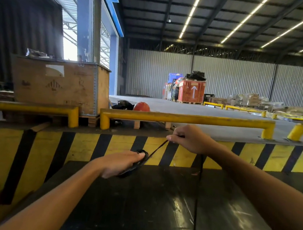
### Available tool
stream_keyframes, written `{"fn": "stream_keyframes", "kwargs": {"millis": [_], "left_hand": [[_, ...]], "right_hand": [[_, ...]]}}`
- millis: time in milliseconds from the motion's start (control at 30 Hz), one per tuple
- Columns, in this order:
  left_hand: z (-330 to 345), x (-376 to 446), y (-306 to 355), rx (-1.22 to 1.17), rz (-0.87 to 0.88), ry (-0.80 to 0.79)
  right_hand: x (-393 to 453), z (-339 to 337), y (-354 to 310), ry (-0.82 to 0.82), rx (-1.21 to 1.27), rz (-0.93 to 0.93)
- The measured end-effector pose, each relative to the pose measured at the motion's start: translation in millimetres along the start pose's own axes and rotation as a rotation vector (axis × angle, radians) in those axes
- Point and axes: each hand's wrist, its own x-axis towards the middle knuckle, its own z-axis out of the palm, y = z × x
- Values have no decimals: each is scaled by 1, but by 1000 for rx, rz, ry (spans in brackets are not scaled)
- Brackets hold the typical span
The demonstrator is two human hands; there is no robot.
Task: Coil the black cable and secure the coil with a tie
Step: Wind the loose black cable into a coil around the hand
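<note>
Head view | wooden crate (59, 84) at 10 o'clock, lid on, contents unseen | orange crate (191, 91) at 1 o'clock, black bags piled on top | left hand (123, 164) closed around small coil of black cable (158, 148) above dark table (158, 206) | right hand (188, 139) at 2 o'clock from left, pinching taut strand, remainder hanging down.
</note>
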Motion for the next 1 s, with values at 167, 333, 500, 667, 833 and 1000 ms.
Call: {"fn": "stream_keyframes", "kwargs": {"millis": [167, 333, 500, 667, 833, 1000], "left_hand": [[9, -8, 19, -587, 166, -428], [1, -18, 57, -1039, 521, -380], [-23, -12, 74, -774, 530, 242], [-16, -9, 45, -211, 217, 382], [10, -6, 27, 243, 23, 127], [19, -10, 22, -344, 64, -418]], "right_hand": [[-2, 22, -6, 207, 146, 134], [-26, 63, -47, -16, 286, 98], [-42, 75, -70, -202, 277, 58], [-35, 32, -40, -117, 73, -4], [-26, -1, -16, -47, -118, 30], [-30, -3, 6, 100, -80, 132]]}}
